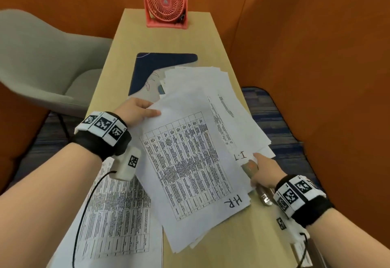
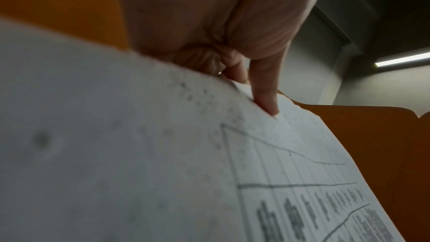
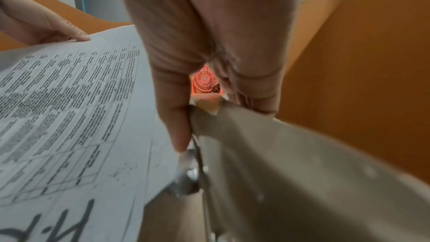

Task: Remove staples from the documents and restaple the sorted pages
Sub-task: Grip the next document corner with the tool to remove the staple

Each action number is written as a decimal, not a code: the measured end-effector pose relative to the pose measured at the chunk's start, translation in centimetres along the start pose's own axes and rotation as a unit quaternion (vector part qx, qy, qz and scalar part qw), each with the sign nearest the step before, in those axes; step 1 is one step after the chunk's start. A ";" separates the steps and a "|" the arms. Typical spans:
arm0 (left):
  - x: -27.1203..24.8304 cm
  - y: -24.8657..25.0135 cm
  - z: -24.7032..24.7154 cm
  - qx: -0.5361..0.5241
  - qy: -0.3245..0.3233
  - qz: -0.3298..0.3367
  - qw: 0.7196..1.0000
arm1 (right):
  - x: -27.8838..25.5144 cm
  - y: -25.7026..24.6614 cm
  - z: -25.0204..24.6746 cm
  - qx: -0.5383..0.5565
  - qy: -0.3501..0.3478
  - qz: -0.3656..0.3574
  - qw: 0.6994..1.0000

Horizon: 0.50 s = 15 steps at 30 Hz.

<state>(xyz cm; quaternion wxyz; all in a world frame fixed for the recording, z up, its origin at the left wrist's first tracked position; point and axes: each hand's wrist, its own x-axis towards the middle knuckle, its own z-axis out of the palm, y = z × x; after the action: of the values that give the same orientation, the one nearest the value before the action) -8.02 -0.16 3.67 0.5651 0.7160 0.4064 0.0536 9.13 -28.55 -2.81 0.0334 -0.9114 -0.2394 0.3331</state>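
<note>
Our left hand [image 1: 138, 111] pinching the far corner of the fanned documents [image 1: 190, 158] above the tabletop [image 1: 126, 42], thumb on the top "H.R" sheet, our right hand [image 1: 260, 170] gripping a stapler [image 1: 264, 198] at the stack's near right edge, red fan [image 1: 165, 0] beyond

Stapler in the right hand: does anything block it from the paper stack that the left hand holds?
Nothing visible does. The right hand holds the stapler at the paper stack's right edge; the left hand grips its far corner.
</note>
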 end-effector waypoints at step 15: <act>-3.0 1.4 1.3 -0.117 -0.005 0.018 0.993 | -4.1 -11.1 -4.9 0.119 0.173 -0.258 0.943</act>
<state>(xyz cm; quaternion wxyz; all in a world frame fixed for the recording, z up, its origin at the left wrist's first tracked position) -8.55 -3.16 5.58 0.6456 0.6525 0.3821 0.1073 4.82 -20.15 5.84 0.2677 -0.8511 -0.4157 0.1764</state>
